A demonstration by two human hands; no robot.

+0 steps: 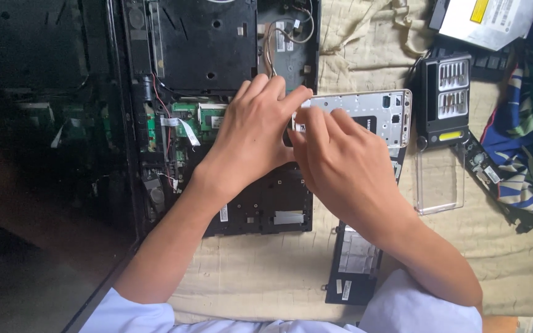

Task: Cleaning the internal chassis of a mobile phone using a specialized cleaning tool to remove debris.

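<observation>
An opened smartphone frame (374,111), silver inside with a gold rim, lies across the edge of a dismantled black laptop base (205,55). My left hand (251,132) rests over the phone's left end, fingers curled on its top edge. Pressed against the left one, my right hand (334,157) pinches at the phone's left part with thumb and forefinger. Whether a small part sits between the fingers is hidden. The laptop's green circuit board (186,117) and red wires show just left of my left hand.
A black screwdriver bit case (442,102) with its clear lid (439,182) open lies right of the phone. An optical drive (488,21) sits top right, a patterned cloth (528,135) far right, a black cover panel (353,262) below my right wrist. Beige cloth (260,271) covers the surface.
</observation>
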